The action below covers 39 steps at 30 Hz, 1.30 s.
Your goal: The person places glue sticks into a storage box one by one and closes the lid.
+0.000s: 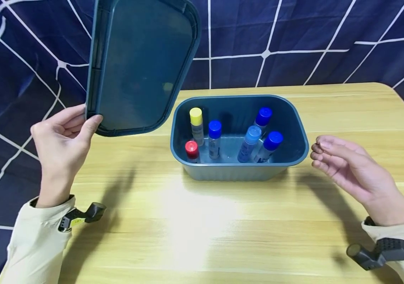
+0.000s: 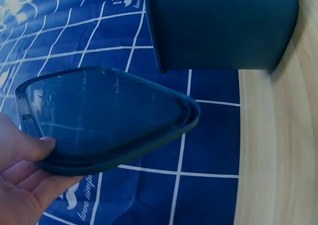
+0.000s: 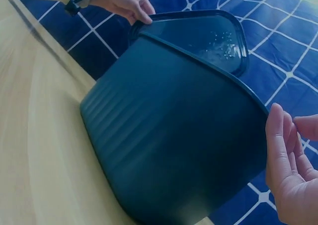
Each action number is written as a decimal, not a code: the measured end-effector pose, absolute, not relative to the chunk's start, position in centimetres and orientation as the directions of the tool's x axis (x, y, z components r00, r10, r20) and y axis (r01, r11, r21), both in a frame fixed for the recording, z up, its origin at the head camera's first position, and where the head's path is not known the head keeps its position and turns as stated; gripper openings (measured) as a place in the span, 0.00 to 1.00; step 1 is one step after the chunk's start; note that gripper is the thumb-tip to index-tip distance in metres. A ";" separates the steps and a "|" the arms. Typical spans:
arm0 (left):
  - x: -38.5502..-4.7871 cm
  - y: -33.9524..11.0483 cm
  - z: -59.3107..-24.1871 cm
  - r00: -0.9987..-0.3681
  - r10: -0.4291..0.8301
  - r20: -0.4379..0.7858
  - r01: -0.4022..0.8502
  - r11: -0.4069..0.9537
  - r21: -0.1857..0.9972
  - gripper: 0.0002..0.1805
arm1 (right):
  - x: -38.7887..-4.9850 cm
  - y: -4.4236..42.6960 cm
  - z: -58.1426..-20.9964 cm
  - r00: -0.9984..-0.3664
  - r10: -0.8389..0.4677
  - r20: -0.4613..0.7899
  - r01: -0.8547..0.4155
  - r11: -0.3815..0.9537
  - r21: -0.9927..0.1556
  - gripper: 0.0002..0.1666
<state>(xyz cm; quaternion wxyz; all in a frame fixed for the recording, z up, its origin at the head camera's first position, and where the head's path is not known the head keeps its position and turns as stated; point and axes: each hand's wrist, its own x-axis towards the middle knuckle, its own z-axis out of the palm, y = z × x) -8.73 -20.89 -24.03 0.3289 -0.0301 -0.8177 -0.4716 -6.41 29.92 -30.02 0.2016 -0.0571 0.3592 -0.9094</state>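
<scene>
My left hand (image 1: 61, 144) pinches a dark teal plastic lid (image 1: 145, 67) by its lower left corner, thumb on the inner face. The lid is raised and tilted up, left of and behind a matching teal bin (image 1: 235, 173). Inside the uncovered bin stand several small clear tubes with coloured caps: a yellow-capped tube (image 1: 197, 126), a red-capped tube (image 1: 192, 151), a light-blue-capped tube (image 1: 249, 144) and dark-blue-capped ones, such as a tube (image 1: 214, 140) near the middle. Beside the bin's right end, my right hand (image 1: 360, 173) holds nothing, its fingers loosely bent.
The bin stands on a light wood table (image 1: 195, 232), toward its back edge. Behind hangs a dark blue cloth (image 1: 237, 39) with white lines. A black wrist camera (image 1: 81, 217) sits on the left sleeve, and another camera (image 1: 383, 252) on the right.
</scene>
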 end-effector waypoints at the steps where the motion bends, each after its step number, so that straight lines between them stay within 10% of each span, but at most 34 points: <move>1: -8.7 -20.7 -24.0 -0.769 -0.244 0.591 0.381 0.566 0.731 0.13 | -6.4 30.0 -30.0 -0.913 -0.406 -0.036 0.319 -0.657 -0.683 0.24; 39: -8.2 -14.1 -25.0 -0.182 0.209 0.961 0.785 0.619 0.014 0.10 | -8.0 28.7 -27.7 -0.912 -0.408 0.043 0.225 -0.584 -0.780 0.25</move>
